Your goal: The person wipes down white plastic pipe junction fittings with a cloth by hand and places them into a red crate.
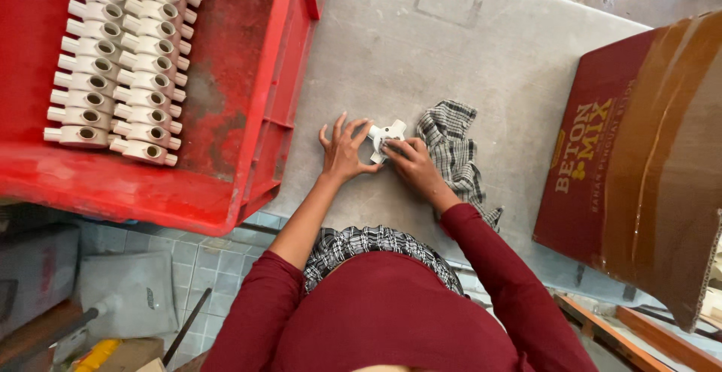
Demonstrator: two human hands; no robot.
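A small cream-white plastic fitting (386,136) with several stubby arms rests on the grey concrete table (421,48). My left hand (344,150) presses against its left side with fingers spread. My right hand (408,163) grips its lower right part with curled fingers. A black-and-white checked cloth (451,146) lies just right of my right hand, partly under my wrist.
A red plastic crate (256,94) on the left holds two neat rows of cream T-shaped fittings (120,63). A dark red cardboard box (639,161) with brown tape stands on the right. Below the table are tiled flooring and clutter.
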